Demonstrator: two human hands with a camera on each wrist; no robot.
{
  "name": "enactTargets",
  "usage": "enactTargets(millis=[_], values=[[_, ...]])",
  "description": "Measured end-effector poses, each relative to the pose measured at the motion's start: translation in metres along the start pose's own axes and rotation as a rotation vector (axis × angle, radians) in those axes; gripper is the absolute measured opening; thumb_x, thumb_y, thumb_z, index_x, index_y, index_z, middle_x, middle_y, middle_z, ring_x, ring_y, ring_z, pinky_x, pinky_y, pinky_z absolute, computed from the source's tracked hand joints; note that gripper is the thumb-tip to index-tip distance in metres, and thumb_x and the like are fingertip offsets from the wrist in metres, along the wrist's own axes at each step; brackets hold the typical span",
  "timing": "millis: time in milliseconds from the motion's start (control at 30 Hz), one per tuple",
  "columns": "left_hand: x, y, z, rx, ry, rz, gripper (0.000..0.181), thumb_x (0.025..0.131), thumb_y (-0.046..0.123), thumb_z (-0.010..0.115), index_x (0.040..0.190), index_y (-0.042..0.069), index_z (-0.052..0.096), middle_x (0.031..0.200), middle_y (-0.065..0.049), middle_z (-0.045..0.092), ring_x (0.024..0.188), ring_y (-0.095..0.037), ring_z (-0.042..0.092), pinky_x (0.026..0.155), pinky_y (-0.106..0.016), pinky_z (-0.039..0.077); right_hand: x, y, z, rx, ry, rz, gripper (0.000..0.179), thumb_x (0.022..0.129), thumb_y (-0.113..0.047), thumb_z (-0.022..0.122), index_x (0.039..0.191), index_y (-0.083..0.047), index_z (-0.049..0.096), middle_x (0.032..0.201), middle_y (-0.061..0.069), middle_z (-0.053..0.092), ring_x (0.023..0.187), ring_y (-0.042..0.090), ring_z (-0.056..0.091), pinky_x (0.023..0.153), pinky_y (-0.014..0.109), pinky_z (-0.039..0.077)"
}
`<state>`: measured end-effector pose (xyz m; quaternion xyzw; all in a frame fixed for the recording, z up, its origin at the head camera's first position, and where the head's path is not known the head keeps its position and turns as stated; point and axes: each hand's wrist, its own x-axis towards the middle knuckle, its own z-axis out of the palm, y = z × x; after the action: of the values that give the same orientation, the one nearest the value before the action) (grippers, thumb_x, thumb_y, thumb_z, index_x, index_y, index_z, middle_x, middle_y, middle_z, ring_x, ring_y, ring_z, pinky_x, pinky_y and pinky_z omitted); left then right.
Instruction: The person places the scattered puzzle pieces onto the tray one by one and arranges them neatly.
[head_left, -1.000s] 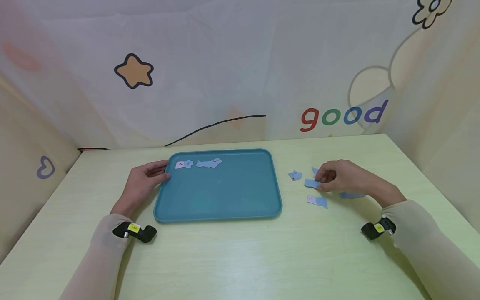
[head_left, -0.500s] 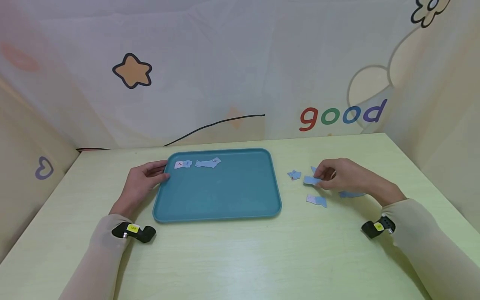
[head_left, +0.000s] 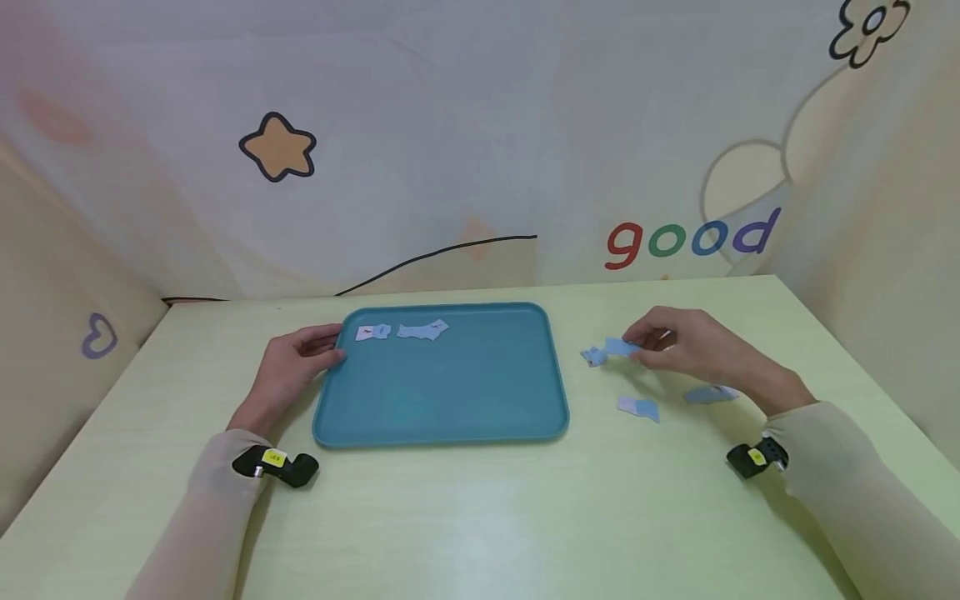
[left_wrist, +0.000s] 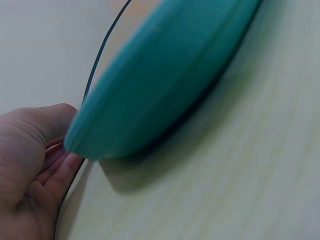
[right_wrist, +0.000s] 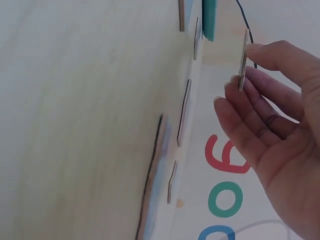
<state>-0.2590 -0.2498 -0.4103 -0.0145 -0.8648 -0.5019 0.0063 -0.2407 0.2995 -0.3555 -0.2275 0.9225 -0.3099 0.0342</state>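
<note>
My left hand (head_left: 296,362) holds the left edge of a blue-green tray (head_left: 450,400), thumb and fingers at the rim. On the tray's far left lie two light blue, irregularly edged flat puzzle pieces, a short one (head_left: 373,332) and a longer one (head_left: 422,331). Right of the tray, my right hand (head_left: 686,337) pinches another blue puzzle piece (head_left: 618,347) between thumb and fingers. The right wrist view shows this piece (right_wrist: 243,60) edge-on, raised off the table.
On the table near the right hand lie a small jagged piece (head_left: 593,357), a pale-and-blue piece (head_left: 639,408) and a longer blue piece (head_left: 708,394) below the wrist. A printed cloth (head_left: 450,150) stands behind the table (head_left: 480,517).
My right hand has lifted its puzzle piece off the table, slightly away from me. A piece seen behind the fingers before no longer shows. The left hand stays at the tray.
</note>
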Motion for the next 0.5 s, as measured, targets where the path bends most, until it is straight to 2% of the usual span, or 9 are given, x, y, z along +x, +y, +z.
enactTargets(millis=[300,500], values=[[0.000,0.001,0.001,0.015,0.006,0.009,0.052,0.104,0.010,0.071,0.152,0.000,0.056,0.147,-0.023,0.061,0.134,-0.036,0.061,0.111,-0.043,0.050,0.020,-0.018,0.002,-0.028,0.022,-0.086,0.024,0.095,-0.009,0.081,0.118,-0.005,0.076,0.104,-0.001,0.072,0.095,0.017,0.067,0.094,0.042,0.062],[0.000,0.001,0.002,0.017,0.004,0.009,0.052,0.104,0.010,0.071,0.152,0.000,0.056,0.147,-0.023,0.061,0.134,-0.037,0.060,0.112,-0.044,0.049,0.038,-0.026,0.006,-0.014,0.017,-0.122,0.024,0.094,-0.006,0.082,0.117,-0.004,0.076,0.102,0.000,0.072,0.093,0.018,0.069,0.094,0.046,0.062]])
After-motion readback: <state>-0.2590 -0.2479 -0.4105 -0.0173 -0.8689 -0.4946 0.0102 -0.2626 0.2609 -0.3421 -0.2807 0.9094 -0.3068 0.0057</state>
